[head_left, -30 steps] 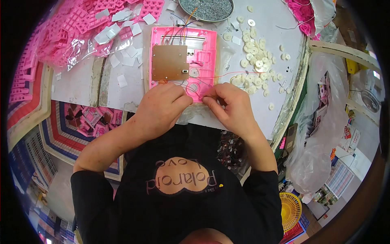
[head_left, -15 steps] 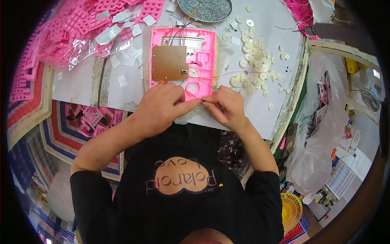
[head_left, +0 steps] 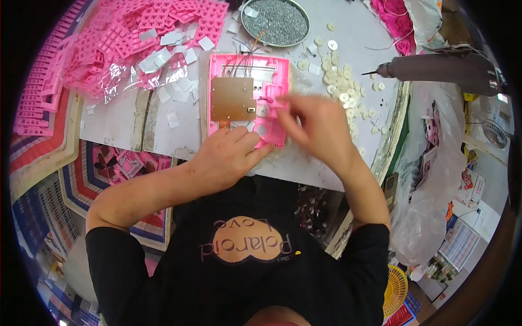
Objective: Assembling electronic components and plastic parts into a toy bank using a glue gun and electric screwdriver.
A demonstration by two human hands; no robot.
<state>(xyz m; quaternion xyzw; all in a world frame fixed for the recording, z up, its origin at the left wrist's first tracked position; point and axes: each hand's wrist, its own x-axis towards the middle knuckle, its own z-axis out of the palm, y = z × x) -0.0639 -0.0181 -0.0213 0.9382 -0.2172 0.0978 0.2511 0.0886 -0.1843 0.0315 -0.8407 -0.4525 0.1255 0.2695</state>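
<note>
A pink plastic case (head_left: 274, 76) lies open on the white worktable (head_left: 117, 117), with a brown circuit board (head_left: 232, 98) and thin wires inside it. My left hand (head_left: 228, 155) rests flat on the case's near edge, fingers pressing its lower corner. My right hand (head_left: 314, 126) hovers over the case's right side, blurred by motion, fingertips pinched together; whether anything small is between them cannot be told. White round discs (head_left: 343, 89) are scattered just right of the case.
A round metal tray of small grey screws (head_left: 275, 22) sits behind the case. Pink keypad pieces (head_left: 125, 32) and small white squares are heaped at the back left. An electric screwdriver (head_left: 435, 68) lies at the right. A clear plastic bag (head_left: 429, 179) hangs off the table's right edge.
My right hand has lifted from the near edge and moved up and right over the case. My left hand has stayed on the case's lower edge.
</note>
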